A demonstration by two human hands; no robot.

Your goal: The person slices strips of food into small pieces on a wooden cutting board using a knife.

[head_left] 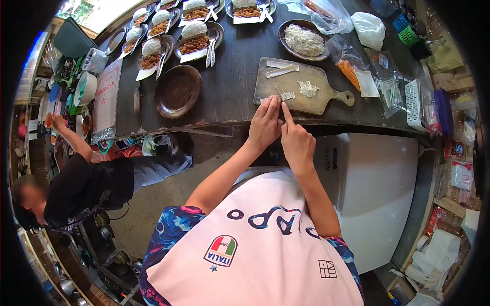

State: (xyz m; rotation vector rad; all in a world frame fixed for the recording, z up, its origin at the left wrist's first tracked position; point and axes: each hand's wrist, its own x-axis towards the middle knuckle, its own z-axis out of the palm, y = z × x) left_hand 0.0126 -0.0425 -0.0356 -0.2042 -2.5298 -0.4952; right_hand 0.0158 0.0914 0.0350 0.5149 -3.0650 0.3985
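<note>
On a wooden cutting board [265,89] with a handle, my left hand [264,121] presses its fingers together over a pale strip of food [263,101], which shows only in part. Beside it, my right hand [297,143] has its index finger stretched down to the board and its other fingers curled. Whatever those curled fingers hold is hidden; a thin edge shows just ahead of the fingertips. Fresh pale slices [288,96] lie at the fingertips. Farther right is a small heap of thin pale sticks [308,89]. Two whole pale strips [282,71] rest near the board's far edge.
A bowl of pale shreds [304,41] stands behind the board. Several plates of rice and brown food [194,45] fill the back left, near an empty brown plate [177,93]. Plastic bags [352,66] and a white basket [417,104] are rightward. A person [87,178] works at left.
</note>
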